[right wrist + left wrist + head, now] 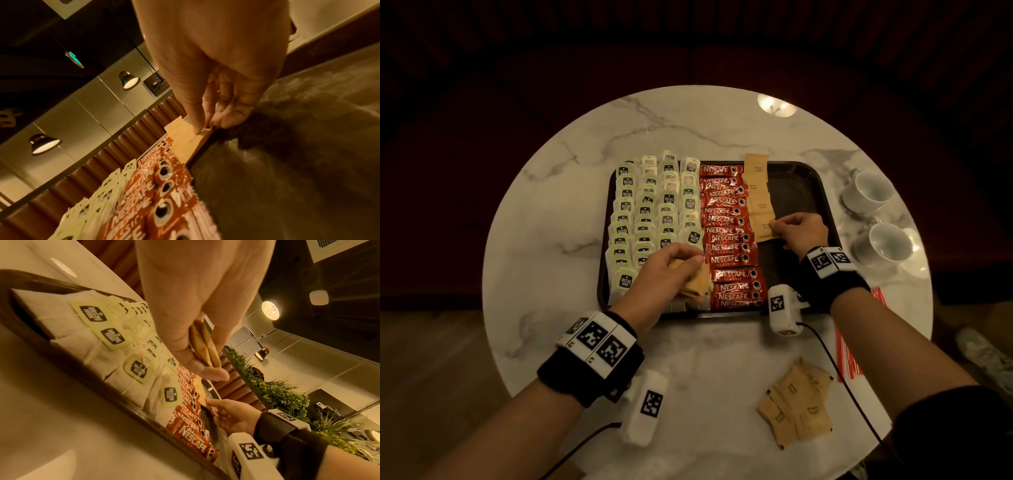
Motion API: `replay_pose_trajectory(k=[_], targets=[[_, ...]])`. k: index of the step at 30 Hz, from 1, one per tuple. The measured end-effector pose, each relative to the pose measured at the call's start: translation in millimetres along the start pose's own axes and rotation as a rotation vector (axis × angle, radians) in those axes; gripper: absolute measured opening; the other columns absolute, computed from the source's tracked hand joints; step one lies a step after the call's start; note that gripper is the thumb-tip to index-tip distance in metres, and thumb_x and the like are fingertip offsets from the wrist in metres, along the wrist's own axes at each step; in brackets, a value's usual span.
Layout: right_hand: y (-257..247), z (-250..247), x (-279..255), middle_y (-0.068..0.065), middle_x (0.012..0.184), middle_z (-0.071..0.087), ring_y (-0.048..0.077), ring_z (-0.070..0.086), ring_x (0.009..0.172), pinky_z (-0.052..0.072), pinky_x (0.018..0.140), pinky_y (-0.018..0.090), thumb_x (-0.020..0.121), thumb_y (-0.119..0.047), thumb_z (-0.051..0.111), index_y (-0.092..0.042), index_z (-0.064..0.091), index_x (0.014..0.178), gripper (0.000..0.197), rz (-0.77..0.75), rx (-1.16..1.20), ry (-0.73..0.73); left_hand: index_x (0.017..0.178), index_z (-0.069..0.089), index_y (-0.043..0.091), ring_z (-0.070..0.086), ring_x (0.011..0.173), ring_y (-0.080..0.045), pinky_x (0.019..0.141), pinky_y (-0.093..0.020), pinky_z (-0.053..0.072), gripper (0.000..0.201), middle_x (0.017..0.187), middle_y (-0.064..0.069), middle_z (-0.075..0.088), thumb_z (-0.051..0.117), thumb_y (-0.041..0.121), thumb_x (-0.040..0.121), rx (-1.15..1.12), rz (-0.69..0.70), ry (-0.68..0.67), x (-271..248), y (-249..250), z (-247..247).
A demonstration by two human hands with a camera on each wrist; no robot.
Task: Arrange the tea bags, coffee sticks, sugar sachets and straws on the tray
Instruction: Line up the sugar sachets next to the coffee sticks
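Brown paper sugar sachets (757, 197) run in a single overlapping column down the dark tray (799, 178), just right of the red coffee sticks (727, 236), which lie stacked crosswise in their own column with white lettering and a cup printed on each. Left of those, the tea bags (650, 219) fill four columns, white pouches with pale green tags bearing a dark logo. The right hand (799, 230) rests over the bare right half of the tray, its thumb and fingertips pinching the near sachet of the column at its right edge; the right wrist view shows the thumb pressing down on that sachet (190, 139) while the other fingers curl beside it. The left hand (671, 270) hovers over the near end of the tea bags and coffee sticks, fingers curled round a small bunch of sachets (693, 282), seen folded between thumb and fingers in the left wrist view (203, 344). A loose heap of sachets (796, 404) lies on the marble table (571, 267) near the right forearm, well apart from both hands. Red-striped straws (851, 356) lie at the table's right edge, partly hidden by that arm. Two white cups (876, 219) stand right of the tray.
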State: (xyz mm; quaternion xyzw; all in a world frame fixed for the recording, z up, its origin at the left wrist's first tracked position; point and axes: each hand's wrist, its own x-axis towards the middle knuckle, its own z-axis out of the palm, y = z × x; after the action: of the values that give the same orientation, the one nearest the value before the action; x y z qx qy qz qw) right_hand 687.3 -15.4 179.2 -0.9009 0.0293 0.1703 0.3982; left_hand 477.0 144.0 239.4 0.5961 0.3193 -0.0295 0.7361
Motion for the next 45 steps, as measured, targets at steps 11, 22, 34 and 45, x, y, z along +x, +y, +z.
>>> replay_pose_trajectory(k=[11, 22, 34, 45], targets=[[-6.8, -17.2, -5.5, 0.002, 0.094, 0.067, 0.018, 0.062, 0.084, 0.055, 0.083, 0.037, 0.090, -0.035, 0.069, -0.015, 0.070, 0.094, 0.020, -0.038, -0.011, 0.019, 0.123, 0.054, 0.007, 0.060, 0.097, -0.032, 0.067, -0.039, 0.062, 0.031, 0.121, -0.010, 0.050, 0.046, -0.002, 0.095, -0.186, -0.079, -0.057, -5.4, 9.6, 5.1], [-28.7, -39.6, -102.5, -0.023, 0.074, 0.066, -0.008, 0.059, 0.064, 0.045, 0.058, 0.013, 0.099, -0.034, 0.053, -0.024, 0.066, 0.101, 0.017, -0.329, 0.066, -0.519, 0.135, 0.047, 0.026, 0.068, 0.099, -0.033, 0.073, -0.035, 0.061, 0.063, 0.115, -0.018, 0.059, 0.053, -0.016, 0.088, -0.287, 0.014, -0.215, -8.0, 13.1, 15.4], [-12.4, -33.4, -121.8, -0.002, 0.085, 0.071, 0.006, 0.058, 0.062, 0.051, 0.059, 0.022, 0.096, -0.016, 0.059, -0.009, 0.063, 0.108, 0.015, -0.230, 0.313, -0.648, 0.125, 0.057, 0.014, 0.072, 0.088, -0.031, 0.060, -0.027, 0.061, 0.043, 0.114, -0.018, 0.061, 0.064, -0.004, 0.086, -0.227, 0.082, -0.075, -7.4, 11.3, 16.1], [12.6, -27.8, -69.9, -0.001, 0.087, 0.066, 0.006, 0.061, 0.068, 0.051, 0.054, 0.021, 0.098, -0.014, 0.058, -0.012, 0.062, 0.110, 0.013, 0.116, 0.485, -0.180, 0.119, 0.058, 0.007, 0.072, 0.090, -0.031, 0.063, -0.039, 0.062, 0.021, 0.117, -0.019, 0.061, 0.049, 0.008, 0.099, -0.203, -0.084, -0.057, -6.7, 7.5, 16.9]])
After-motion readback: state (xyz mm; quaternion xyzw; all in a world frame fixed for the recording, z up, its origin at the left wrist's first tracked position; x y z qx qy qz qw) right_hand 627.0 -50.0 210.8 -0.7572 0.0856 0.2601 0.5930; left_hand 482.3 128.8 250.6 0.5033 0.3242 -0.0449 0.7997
